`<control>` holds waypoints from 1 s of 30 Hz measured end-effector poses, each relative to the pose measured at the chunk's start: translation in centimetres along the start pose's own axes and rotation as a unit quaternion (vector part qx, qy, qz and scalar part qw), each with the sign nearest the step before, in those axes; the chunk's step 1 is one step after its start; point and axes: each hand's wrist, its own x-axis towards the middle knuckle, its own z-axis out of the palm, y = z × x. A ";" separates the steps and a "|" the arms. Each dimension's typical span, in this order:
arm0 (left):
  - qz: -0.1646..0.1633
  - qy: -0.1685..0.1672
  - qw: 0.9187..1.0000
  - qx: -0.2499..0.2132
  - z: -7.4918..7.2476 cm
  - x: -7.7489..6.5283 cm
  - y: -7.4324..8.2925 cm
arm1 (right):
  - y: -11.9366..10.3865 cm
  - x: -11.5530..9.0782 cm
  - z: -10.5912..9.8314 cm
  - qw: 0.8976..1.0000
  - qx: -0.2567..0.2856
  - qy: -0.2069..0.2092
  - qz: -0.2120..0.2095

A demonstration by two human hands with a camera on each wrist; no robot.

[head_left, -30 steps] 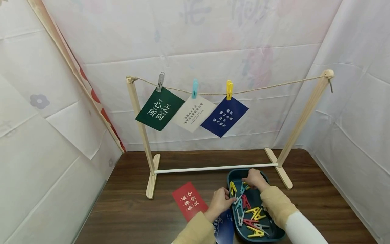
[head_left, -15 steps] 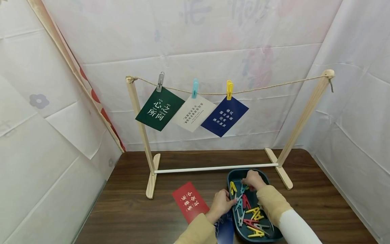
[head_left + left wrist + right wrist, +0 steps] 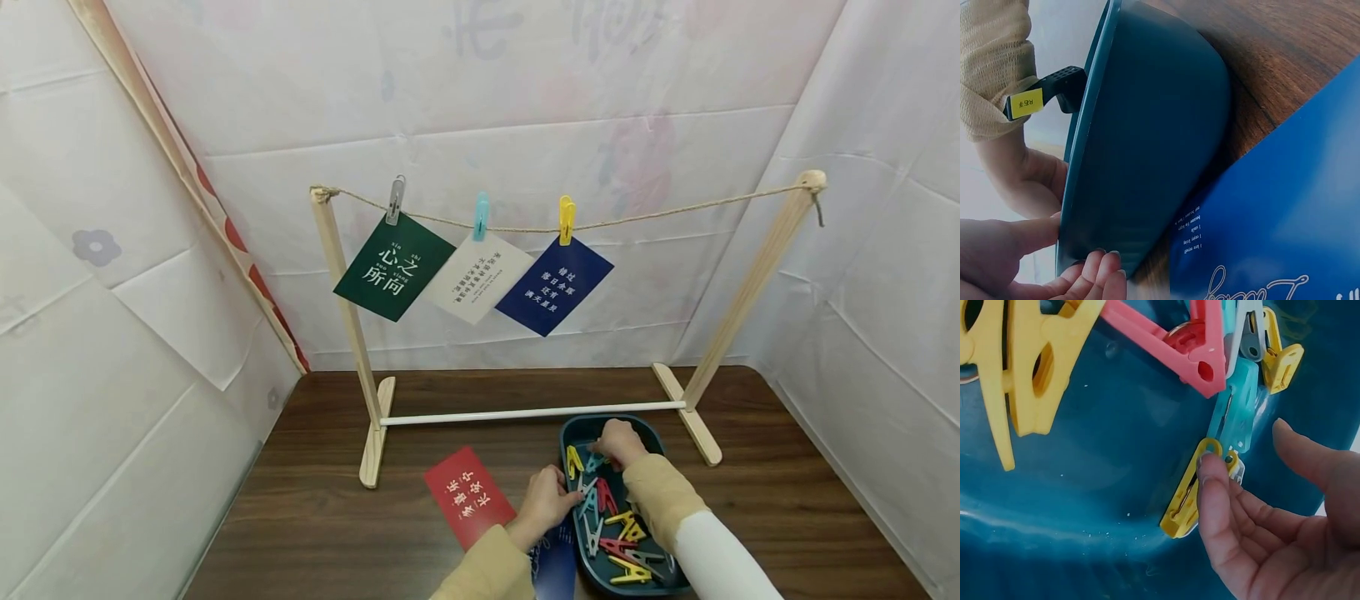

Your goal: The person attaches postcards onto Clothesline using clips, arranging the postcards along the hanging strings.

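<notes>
In the head view my left hand [image 3: 545, 503] holds the near-left rim of a dark teal tray [image 3: 567, 533]. The left wrist view shows its thumb over the rim and its fingers outside the tray wall [image 3: 1147, 112]. My right hand [image 3: 619, 443] reaches into the tray's far end. Seen from the right wrist, the fingertips touch a yellow clothespin [image 3: 1180, 509], while the thumb stands apart. A light-blue clothespin [image 3: 1235, 409] lies beside it, near a red clothespin [image 3: 1191, 340]. More yellow clothespins [image 3: 630, 571] lie at the tray's near end.
A wooden stand carries a string [image 3: 675, 213] with green [image 3: 394, 268], cream [image 3: 480, 279] and navy [image 3: 555, 287] cards clipped on. On the table [image 3: 315, 517], a red card [image 3: 468, 497] and a blue card [image 3: 555, 562] lie left of the tray.
My right hand and forearm have shifted slightly left within the tray. The left hand stays at the rim, and the hanging cards are where they were.
</notes>
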 end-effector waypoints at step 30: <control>-0.014 -0.006 1.000 0.005 0.0 0.1 0.1 | -0.3 0.1 1.0 0.999 -0.029 0.018 -0.012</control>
